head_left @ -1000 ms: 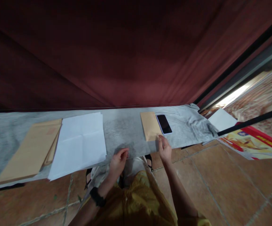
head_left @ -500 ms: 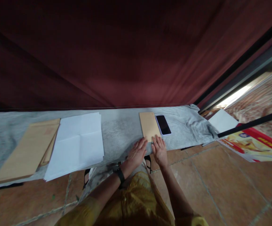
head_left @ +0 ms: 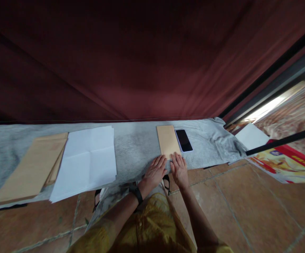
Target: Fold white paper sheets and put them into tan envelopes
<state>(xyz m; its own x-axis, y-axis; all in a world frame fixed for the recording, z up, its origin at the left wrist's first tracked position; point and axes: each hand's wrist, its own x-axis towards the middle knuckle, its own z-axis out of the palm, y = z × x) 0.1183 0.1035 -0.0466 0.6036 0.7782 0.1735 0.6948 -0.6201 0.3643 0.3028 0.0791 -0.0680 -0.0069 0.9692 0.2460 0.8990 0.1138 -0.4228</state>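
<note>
A brown paper envelope (head_left: pixel 167 139) lies flat on the grey cloth in front of me. My left hand (head_left: pixel 155 170) rests with its fingertips at the envelope's near left corner, fingers stretched out. On the near right corner lie the extended fingers of my right hand (head_left: pixel 179 170). Neither hand is wrapped around anything. Just right of the envelope is a phone (head_left: pixel 184 140) with a dark screen. A stack of white paper sheets (head_left: pixel 86 161), creased across the middle, lies to the left. Beyond it, several larger brown envelopes (head_left: pixel 31 168) overlap each other.
The grey cloth (head_left: pixel 134 147) covers a narrow surface that ends at a dark red curtain (head_left: pixel 142 70). At the right are a dark metal bar (head_left: pixel 286 140), a white sheet (head_left: pixel 252 136) and a red and yellow printed package (head_left: pixel 289 161). Tiled floor (head_left: pixel 221 207) shows below.
Almost nothing differs. The view has shifted very slightly, and both hands stay at the near edge of the brown envelope.
</note>
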